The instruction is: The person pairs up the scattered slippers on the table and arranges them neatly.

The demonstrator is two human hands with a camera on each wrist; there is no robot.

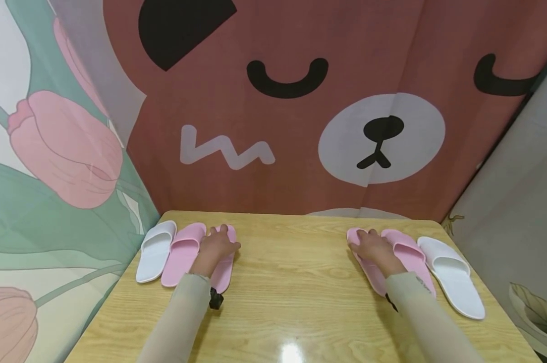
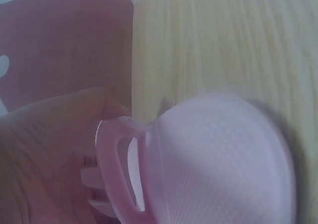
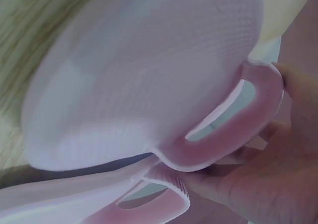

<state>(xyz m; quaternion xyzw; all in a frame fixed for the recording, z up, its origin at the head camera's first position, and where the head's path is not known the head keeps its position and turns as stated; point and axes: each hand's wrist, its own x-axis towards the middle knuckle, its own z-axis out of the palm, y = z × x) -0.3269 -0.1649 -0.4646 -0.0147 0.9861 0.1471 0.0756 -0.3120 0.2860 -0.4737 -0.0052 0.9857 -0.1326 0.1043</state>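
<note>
On the left of the table my left hand [image 1: 218, 246] grips the innermost pink slipper [image 1: 223, 272] across its strap. The left wrist view shows the slipper's sole [image 2: 223, 159] with thumb and fingers at the strap's sides. Over on the right, my right hand [image 1: 377, 250] holds another pink slipper [image 1: 373, 277] the same way, thumb on one side and fingers on the other in the right wrist view. Beside each held slipper lies a second pink slipper, one at left [image 1: 178, 262] and one at right [image 1: 409, 252]. The held slippers' toes point away from me.
White slippers lie outermost, one at left [image 1: 153, 259] and one at right [image 1: 459, 287]. Bare wood of the table [image 1: 291, 272] spans between the two groups. A bear-print curtain [image 1: 296, 166] hangs behind the far edge; a floral curtain [image 1: 64, 151] borders the left.
</note>
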